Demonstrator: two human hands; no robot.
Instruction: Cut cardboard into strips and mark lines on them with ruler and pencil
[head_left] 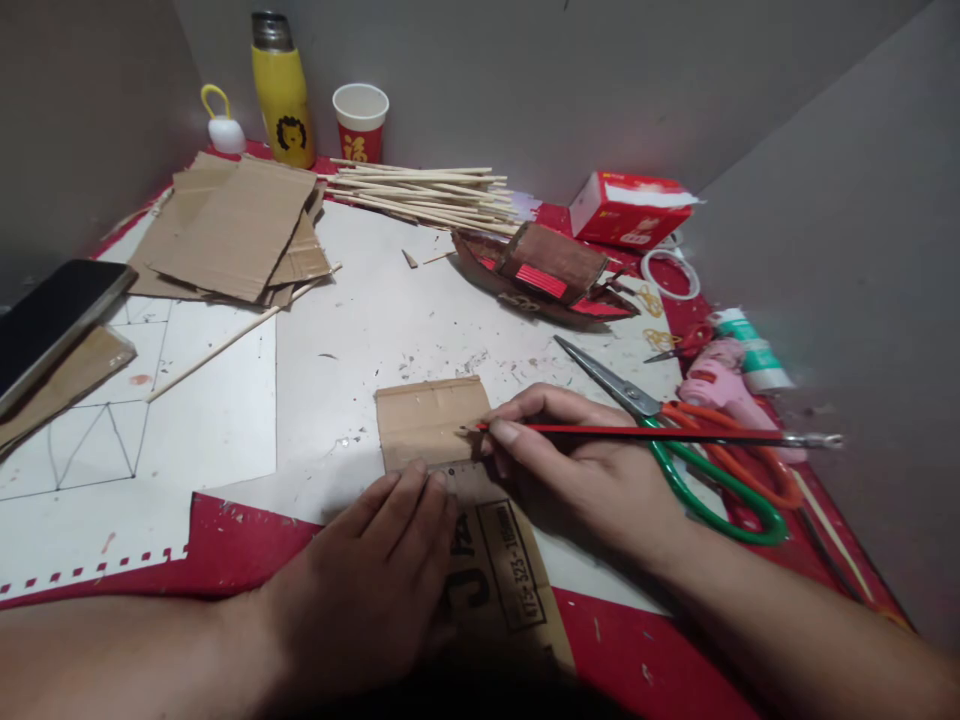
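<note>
Left hand (390, 555): presses cardboard (424, 415) and ruler (471, 480); thumb hidden, can't tell its grip.
Right hand (570, 455): pinches the pencil (637, 432) near its tip.
Cardboard: toward the table's (615, 640) near edge; looks light, stiff, creasable; best held flat by its sides.

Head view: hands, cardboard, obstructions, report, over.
Left hand spread over cardboard; right hand gripping red-and-black pencil; tip over cardboard, contact unclear; scissors close beside right hand.

One pencil (637, 433), one cup (361, 130), one bottle (282, 95), one phone (60, 320), one model boat (559, 262); scissors (643, 402), probably two pairs.
</note>
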